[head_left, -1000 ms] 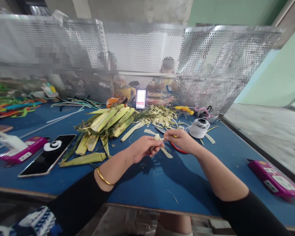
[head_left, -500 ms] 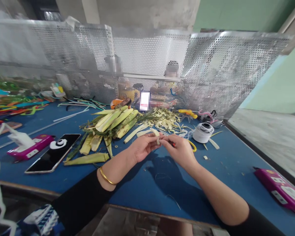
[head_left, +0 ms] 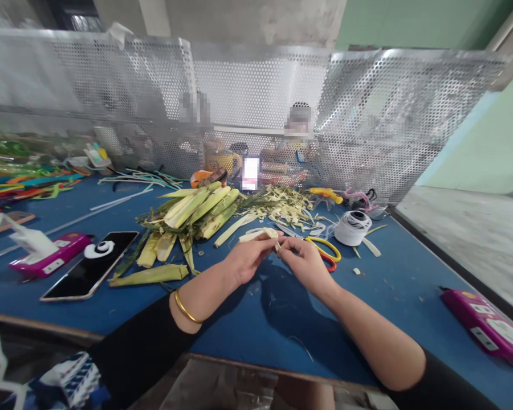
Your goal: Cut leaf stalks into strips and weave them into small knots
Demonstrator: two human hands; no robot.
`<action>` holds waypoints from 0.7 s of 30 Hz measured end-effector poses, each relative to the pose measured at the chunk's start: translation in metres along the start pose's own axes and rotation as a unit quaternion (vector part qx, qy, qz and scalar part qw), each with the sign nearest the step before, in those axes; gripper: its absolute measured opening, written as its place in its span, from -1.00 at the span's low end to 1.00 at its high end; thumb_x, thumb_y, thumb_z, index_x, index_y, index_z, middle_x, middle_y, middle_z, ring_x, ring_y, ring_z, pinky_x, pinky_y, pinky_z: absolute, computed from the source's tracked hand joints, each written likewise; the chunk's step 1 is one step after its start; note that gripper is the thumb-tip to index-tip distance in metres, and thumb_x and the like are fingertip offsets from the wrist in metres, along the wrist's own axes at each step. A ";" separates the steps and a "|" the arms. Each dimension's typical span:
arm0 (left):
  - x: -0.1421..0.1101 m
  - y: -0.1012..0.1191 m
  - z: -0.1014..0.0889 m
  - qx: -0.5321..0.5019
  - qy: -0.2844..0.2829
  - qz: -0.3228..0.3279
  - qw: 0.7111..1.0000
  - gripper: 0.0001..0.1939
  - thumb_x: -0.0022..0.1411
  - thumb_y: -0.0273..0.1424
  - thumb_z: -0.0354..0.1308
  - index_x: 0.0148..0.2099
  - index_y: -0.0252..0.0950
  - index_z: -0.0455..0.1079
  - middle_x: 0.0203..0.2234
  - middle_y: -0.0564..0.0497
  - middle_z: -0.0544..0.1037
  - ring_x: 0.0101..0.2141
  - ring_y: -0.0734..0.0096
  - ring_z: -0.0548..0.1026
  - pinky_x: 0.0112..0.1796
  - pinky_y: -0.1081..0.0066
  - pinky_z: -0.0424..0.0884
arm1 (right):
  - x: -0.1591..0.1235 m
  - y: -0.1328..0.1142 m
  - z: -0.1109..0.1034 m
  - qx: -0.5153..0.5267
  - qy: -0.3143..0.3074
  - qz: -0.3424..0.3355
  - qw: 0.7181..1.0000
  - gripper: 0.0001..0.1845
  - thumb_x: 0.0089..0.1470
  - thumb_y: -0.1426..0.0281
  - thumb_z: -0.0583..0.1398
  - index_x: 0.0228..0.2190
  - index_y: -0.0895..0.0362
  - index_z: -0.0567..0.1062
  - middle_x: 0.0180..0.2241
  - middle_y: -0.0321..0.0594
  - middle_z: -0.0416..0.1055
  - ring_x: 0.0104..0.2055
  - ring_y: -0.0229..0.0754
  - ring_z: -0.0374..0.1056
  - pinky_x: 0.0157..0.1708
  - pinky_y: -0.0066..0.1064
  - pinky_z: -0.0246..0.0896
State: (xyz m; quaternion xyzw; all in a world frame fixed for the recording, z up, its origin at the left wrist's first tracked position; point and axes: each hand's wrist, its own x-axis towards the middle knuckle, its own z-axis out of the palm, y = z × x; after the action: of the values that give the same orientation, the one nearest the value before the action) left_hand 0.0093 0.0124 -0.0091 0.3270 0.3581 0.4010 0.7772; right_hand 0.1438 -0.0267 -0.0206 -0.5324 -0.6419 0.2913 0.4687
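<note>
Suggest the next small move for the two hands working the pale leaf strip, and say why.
Probably pull the strip taut between the hands: the left hand and right hand both pinch it at one spot above the table, while its free end curls loosely leftward.

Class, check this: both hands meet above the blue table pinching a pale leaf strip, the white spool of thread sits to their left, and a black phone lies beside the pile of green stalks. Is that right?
Not quite. In the head view the white spool of thread sits to the right of the hands, not the left. The rest holds: left hand and right hand pinch the pale leaf strip; the black phone lies beside the stalks.
</note>
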 end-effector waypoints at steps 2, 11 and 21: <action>0.001 -0.001 -0.001 0.004 -0.004 0.008 1.000 -0.90 0.03 -0.57 0.29 -0.34 -0.33 0.55 -0.37 -0.04 0.60 -0.35 0.47 0.51 -0.35 0.57 0.42 | 0.000 0.001 0.000 0.020 -0.005 0.015 1.000 -0.78 -0.08 0.32 0.13 -0.65 0.11 0.27 -0.62 -0.37 0.20 -0.52 -0.30 0.05 -0.50 -0.43 -0.08; 0.005 -0.002 -0.003 0.031 -0.009 0.092 0.995 -0.81 -0.15 -0.49 0.42 -0.38 -0.37 0.55 -0.40 -0.05 0.60 -0.32 0.45 0.51 -0.19 0.50 0.37 | 0.000 -0.006 0.003 0.082 -0.008 0.039 0.996 -0.78 -0.10 0.28 0.13 -0.66 0.11 0.27 -0.62 -0.37 0.19 -0.54 -0.31 0.02 -0.52 -0.43 -0.11; 0.004 -0.001 -0.003 0.014 -0.010 0.072 0.997 -0.75 -0.18 -0.52 0.40 -0.33 -0.37 0.56 -0.41 -0.06 0.59 -0.33 0.41 0.51 -0.24 0.48 0.39 | 0.000 -0.001 0.001 0.037 -0.025 0.012 0.999 -0.77 -0.07 0.29 0.11 -0.64 0.11 0.24 -0.57 -0.36 0.23 -0.51 -0.30 0.04 -0.48 -0.42 -0.06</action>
State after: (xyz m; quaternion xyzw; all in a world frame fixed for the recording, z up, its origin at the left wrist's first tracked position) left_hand 0.0087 0.0160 -0.0126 0.3665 0.3315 0.4481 0.7450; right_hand 0.1421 -0.0270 -0.0202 -0.5149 -0.6355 0.3341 0.4684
